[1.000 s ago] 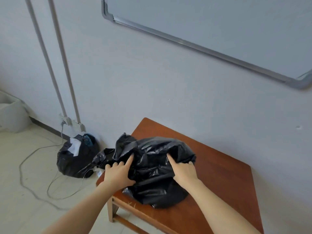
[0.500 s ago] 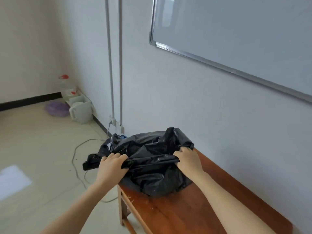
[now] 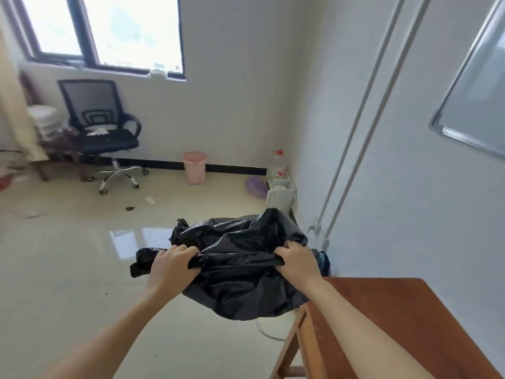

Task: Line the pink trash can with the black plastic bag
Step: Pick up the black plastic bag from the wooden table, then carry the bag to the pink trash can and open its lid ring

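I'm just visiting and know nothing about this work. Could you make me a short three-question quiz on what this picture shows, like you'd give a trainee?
1. True or false: the black bag is already inside the pink trash can.
2. What holds the bag? A) the left hand only B) the right hand only C) both hands
3. Fill in: the trash can stands on the floor against the far wall, below the ____.

Key:
1. False. The bag is held up in the air beside the wooden table, far from the can.
2. C. Each hand grips a bunched edge.
3. window
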